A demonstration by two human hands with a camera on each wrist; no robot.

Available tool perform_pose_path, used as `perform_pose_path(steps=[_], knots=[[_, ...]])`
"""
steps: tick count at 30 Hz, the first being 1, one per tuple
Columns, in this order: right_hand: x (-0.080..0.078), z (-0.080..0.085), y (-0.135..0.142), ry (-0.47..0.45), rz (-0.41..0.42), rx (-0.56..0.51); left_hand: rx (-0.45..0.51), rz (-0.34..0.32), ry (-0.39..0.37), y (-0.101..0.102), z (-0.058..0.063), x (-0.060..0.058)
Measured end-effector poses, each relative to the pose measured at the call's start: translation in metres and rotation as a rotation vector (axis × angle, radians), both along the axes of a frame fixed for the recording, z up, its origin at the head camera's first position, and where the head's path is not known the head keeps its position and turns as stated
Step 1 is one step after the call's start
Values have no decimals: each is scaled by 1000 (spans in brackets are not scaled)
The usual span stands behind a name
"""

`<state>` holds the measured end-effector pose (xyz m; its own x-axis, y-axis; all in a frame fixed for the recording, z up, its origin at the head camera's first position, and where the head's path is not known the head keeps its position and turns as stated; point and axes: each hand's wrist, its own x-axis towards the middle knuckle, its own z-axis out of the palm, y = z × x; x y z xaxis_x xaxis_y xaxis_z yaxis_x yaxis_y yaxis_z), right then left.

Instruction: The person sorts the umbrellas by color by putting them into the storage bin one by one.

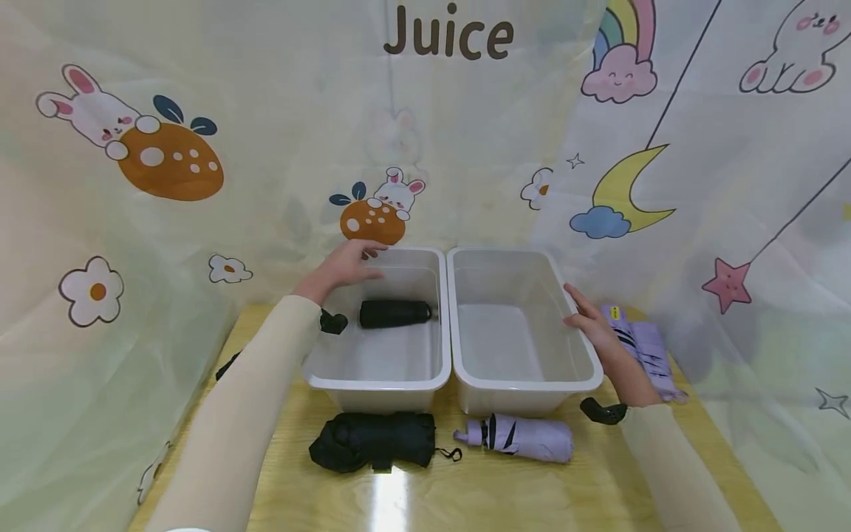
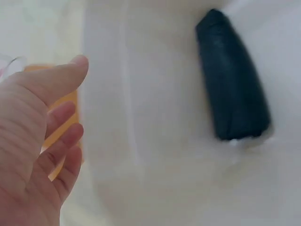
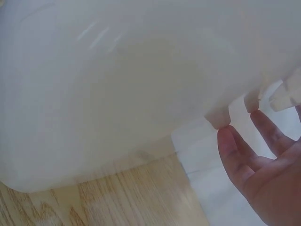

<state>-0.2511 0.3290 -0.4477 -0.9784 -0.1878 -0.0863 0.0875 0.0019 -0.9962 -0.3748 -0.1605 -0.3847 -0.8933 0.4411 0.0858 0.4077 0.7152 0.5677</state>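
Observation:
My left hand [image 1: 346, 267] is over the far left corner of the left white bin [image 1: 379, 383], its fingers loosely bent and holding nothing. Inside that bin lies a black folded umbrella [image 1: 394, 313], which the left wrist view shows as a dark tapered roll [image 2: 233, 77] apart from the hand. At the right side of the right white bin [image 1: 525, 385], my right hand [image 1: 601, 336] touches the rim with its fingertips. In the right wrist view its fingers [image 3: 229, 146] are extended against the bin's glossy wall [image 3: 131, 99].
In front of the bins, a black folded umbrella [image 1: 375, 441] and a lilac folded umbrella [image 1: 525, 438] lie on the wooden table [image 1: 485, 495]. More lilac umbrellas [image 1: 648, 355] lie beyond my right hand. A printed curtain [image 1: 286, 125] hangs close behind and around the table.

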Motion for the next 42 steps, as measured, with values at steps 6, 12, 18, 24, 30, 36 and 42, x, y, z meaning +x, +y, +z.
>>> perform_pose_path(steps=[6,12,18,24,30,36,42], knots=[[3,-6,2,-5,7,-32,115,40,31,-42,11,14],[5,-7,2,-26,-11,-60,198,114,19,-94,2,29],[8,-9,3,-35,-13,-22,205,222,-84,-144,-35,50],[9,-7,2,10,16,11,245,336,-115,-181,-83,77],[5,-4,1,-4,8,-39,210,427,-101,-199,-123,105],[0,-2,2,-1,-20,-106,144,450,-70,-205,-145,121],[-1,-3,0,19,-27,-114,19,484,-28,-208,-159,131]])
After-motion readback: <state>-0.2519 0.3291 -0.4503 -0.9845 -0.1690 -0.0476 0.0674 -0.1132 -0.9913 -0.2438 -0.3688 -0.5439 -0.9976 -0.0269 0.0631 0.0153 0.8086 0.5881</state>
